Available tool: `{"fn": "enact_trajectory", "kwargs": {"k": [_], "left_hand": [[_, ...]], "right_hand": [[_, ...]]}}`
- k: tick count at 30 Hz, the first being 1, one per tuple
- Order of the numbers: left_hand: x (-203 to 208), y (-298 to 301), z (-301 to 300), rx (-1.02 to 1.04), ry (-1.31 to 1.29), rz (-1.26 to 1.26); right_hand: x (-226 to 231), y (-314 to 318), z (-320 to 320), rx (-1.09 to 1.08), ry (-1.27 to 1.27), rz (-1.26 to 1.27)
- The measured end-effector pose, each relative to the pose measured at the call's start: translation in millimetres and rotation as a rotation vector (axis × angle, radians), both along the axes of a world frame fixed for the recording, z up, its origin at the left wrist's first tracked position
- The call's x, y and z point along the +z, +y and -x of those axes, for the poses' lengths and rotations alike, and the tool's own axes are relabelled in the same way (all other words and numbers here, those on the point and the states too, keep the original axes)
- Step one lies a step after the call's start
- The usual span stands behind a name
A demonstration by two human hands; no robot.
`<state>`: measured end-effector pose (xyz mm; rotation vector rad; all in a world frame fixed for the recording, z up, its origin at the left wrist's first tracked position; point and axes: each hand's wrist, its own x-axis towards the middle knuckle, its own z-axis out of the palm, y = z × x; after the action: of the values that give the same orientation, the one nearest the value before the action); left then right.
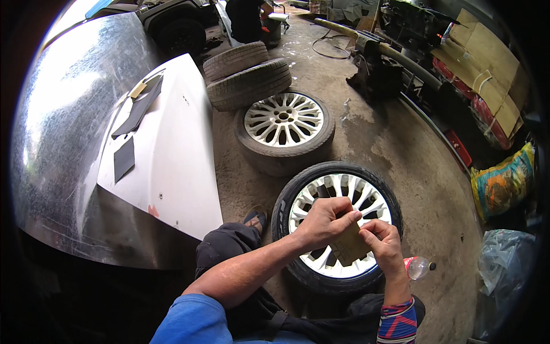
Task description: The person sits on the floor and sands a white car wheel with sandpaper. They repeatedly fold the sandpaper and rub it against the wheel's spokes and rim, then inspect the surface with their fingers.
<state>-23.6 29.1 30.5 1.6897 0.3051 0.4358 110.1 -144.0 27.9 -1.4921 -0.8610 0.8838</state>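
A small tan sheet that looks like sandpaper (350, 247) hangs between my hands. My left hand (327, 220) is closed on its upper edge, thumb and fingers pinched together. At the sheet's right edge, my right hand (384, 243) pinches it between thumb and fingers. Right below lies a tyre with a white multi-spoke wheel (372, 192), flat on the floor in front of my knees. The sheet and both hands cover part of its spokes and its hub.
Another white wheel in a tyre (312, 123) lies beyond, with two tyres (249, 85) leaning behind it. To the left, a white car panel (183, 149) carries dark sheets (124, 159). A plastic bottle (418, 268) lies at right, near a colourful sack (504, 182). A person (245, 20) sits far back.
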Motion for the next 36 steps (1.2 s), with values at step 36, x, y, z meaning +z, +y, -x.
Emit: {"fn": "enact_trajectory", "kwargs": {"k": [36], "left_hand": [[-11.7, -0.9, -9.2, -0.175, -0.046, 0.389]], "right_hand": [[-11.6, 5.7, -2.4, -0.137, 0.155, -0.115]]}}
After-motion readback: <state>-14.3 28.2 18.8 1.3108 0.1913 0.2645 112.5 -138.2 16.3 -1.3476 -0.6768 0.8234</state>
